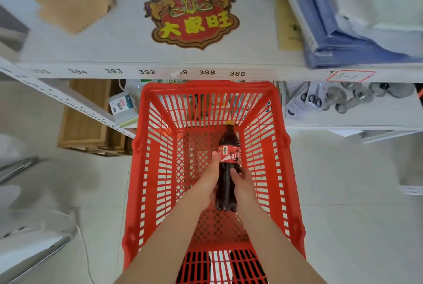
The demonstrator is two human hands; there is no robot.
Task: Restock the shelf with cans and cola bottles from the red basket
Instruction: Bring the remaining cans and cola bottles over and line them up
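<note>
Forearms [174, 233]: 2 bare forearms are extended down from the near edge of the view into the red basket [142, 169].
Left hand [206, 178]: wrapped round the left side of the cola bottle [229, 146], thumb laid up to the red label, fingers hidden beneath.
Right hand [243, 184]: curled round the bottle's right side, below the label.
Cola bottle: lengthwise inside the basket, nearer its right wall, orange cap pointed at the far wall. It is gripped mid-body by both hands, presumably so its weight is balanced. Whether it is clear of the floor cannot be told.
Shelf [206, 72]: its numbered front edge is just beyond the basket's far rim, likely so that carries are kept short.
Progress: only 1 bottle is seen in the basket, so the end is judged near.
</note>
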